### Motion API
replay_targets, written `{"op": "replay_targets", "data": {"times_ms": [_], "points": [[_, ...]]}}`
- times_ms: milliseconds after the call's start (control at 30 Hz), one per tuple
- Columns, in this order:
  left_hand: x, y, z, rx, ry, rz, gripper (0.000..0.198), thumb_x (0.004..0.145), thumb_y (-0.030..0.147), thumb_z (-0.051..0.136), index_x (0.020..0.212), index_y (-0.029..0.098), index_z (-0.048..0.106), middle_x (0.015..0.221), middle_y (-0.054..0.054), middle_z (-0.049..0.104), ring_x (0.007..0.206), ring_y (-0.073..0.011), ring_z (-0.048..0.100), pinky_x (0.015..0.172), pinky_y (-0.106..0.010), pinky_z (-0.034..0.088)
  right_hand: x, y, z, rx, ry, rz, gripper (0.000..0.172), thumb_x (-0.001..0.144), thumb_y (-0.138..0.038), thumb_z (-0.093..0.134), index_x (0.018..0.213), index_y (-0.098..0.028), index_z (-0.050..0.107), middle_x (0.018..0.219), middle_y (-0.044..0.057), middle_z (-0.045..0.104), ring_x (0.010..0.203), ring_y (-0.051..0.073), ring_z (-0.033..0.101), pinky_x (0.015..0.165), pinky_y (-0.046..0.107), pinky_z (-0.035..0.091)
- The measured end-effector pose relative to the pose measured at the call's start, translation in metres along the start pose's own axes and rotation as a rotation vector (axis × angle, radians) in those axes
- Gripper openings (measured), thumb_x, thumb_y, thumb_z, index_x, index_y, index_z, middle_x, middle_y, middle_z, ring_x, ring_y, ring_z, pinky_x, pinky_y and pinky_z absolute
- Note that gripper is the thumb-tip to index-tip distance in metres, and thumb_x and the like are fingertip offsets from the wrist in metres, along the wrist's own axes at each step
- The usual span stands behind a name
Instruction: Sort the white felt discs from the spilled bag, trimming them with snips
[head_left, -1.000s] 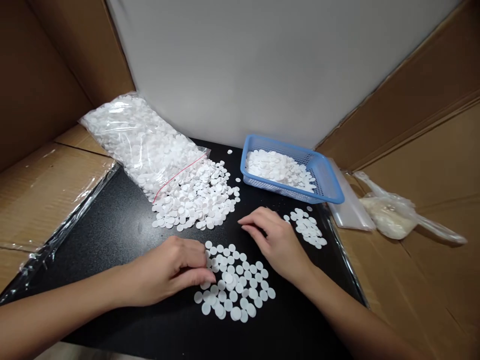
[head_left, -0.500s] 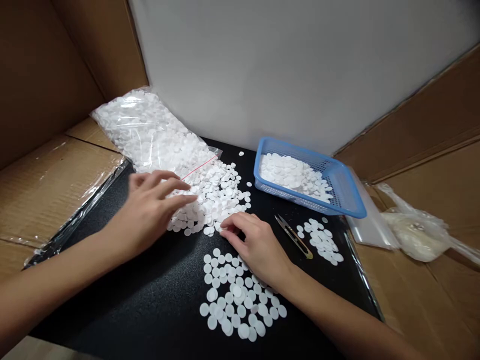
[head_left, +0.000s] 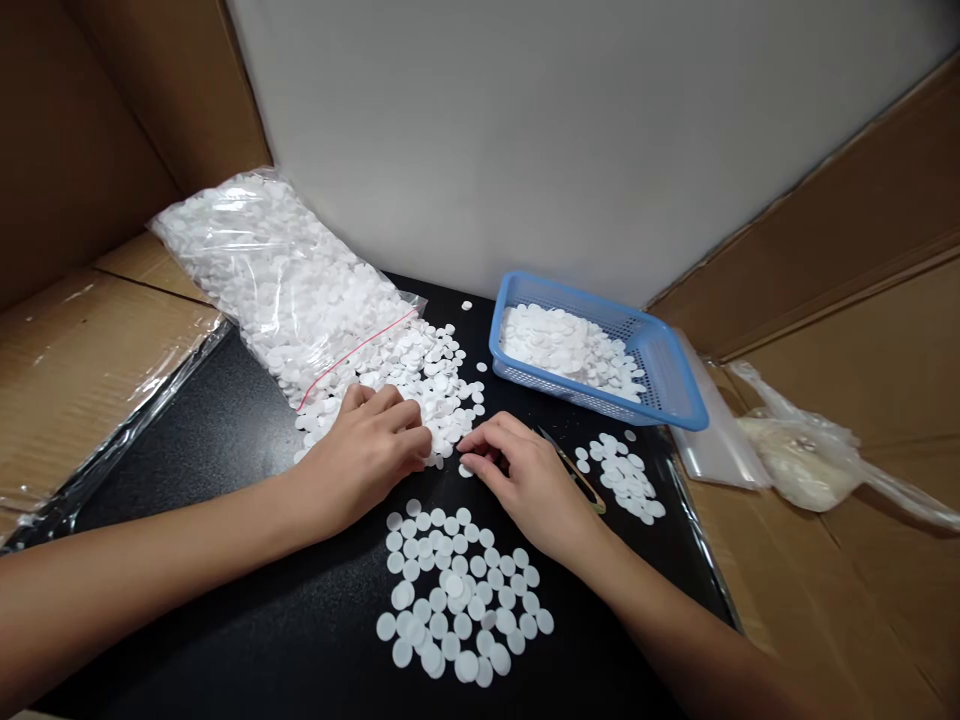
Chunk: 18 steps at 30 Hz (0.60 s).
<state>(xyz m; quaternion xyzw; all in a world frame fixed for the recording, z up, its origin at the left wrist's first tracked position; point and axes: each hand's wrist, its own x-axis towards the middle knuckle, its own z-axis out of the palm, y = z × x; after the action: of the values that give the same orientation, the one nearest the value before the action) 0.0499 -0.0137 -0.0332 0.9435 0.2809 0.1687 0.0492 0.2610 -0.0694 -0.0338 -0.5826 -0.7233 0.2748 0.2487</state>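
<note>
My left hand [head_left: 367, 452] rests with curled fingers on the near edge of a loose pile of white discs [head_left: 427, 370] spilling from a clear zip bag [head_left: 277, 270]. My right hand [head_left: 529, 478] is beside it, fingers bent, with its fingertips pinching down on a single white disc [head_left: 465, 469] at the pile's edge. The two hands almost touch. A spread of flat white discs [head_left: 457, 590] lies just in front of both hands on the black mat [head_left: 225, 570].
A blue basket [head_left: 664, 375] of discs stands at the back right. A small group of discs [head_left: 626, 478] and thread snips [head_left: 583, 482] lie right of my right hand. Clear bags [head_left: 802, 450] lie on cardboard at the right. Cardboard walls enclose both sides.
My left hand came from the near discs up to the pile, then drew back to its near edge. My right hand left the snips and moved left to the pile's edge.
</note>
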Motion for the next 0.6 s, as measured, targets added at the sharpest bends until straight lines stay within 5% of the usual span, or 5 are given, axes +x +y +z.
{"op": "replay_targets", "data": {"times_ms": [267,367,600], "points": [[-0.004,-0.006,-0.015,-0.455,-0.016,-0.148,0.011,0.088,0.009,0.061,0.084,0.018,0.06,0.084,0.002,0.066,0.076,-0.0136,0.059,0.068,-0.025,0.041,0.016,-0.002,0.009,0.005,-0.002,-0.076,0.016,0.086,-0.009,0.065,0.08,-0.021,0.056,0.086,0.001,0.058,0.077,0.016,0.056,0.067,0.027,0.044],[-0.005,-0.003,-0.018,-0.584,-0.014,-0.23,0.007,0.088,0.013,0.065,0.089,0.02,0.064,0.08,0.003,0.067,0.069,-0.0115,0.06,0.058,-0.02,0.042,0.017,0.001,0.0,0.09,-0.048,0.024,0.017,0.087,-0.013,0.065,0.075,-0.021,0.056,0.075,-0.003,0.059,0.066,0.013,0.054,0.06,0.025,0.04],[-0.005,0.007,-0.002,-0.57,-0.237,-0.175,0.01,0.082,0.008,0.07,0.083,0.017,0.07,0.079,0.0,0.067,0.072,-0.0134,0.063,0.06,-0.021,0.044,0.002,0.003,-0.025,0.05,-0.257,0.238,0.013,0.089,-0.022,0.064,0.076,-0.022,0.063,0.067,-0.004,0.061,0.063,0.013,0.055,0.057,0.026,0.037]]}}
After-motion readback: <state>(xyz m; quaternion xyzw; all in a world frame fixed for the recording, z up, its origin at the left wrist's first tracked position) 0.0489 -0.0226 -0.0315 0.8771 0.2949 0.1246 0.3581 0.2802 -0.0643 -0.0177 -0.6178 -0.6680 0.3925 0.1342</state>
